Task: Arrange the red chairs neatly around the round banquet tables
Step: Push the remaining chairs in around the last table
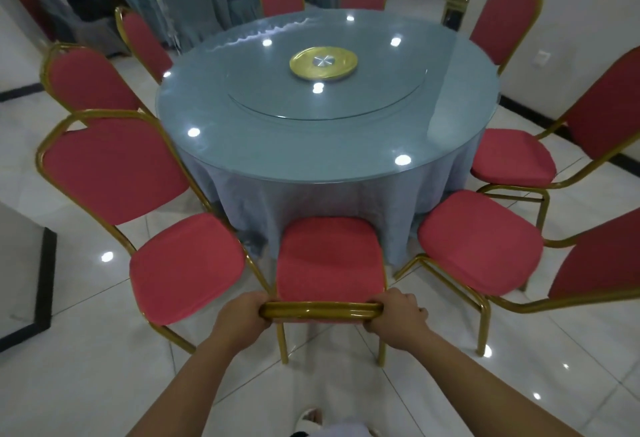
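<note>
The red chair (330,258) in the middle sits right in front of the person, with its seat facing the round table (325,97) and its front edge close to the blue tablecloth (311,201). Both hands hold the gold top bar of its back. The left hand (239,315) has its fingers curled round the left end of the bar. The right hand (398,312) has its fingers curled round the right end.

On the left, just beside it, a second red chair (183,267) is turned at a slant toward the table. On the right, another red chair (479,241) stands near, also at a slant, with 1 leg poking toward the middle chair. More red chairs ring the far side of the table, and most look tucked in well.

I think the job at this table is mostly done. The chair in hand looks close to its spot and may only need a small push and a straighten. The chairs on the near right look loosest, sitting farther out from the table, so those may need fixing too. Other tables stand behind, with grey covered chairs (187,3).
</note>
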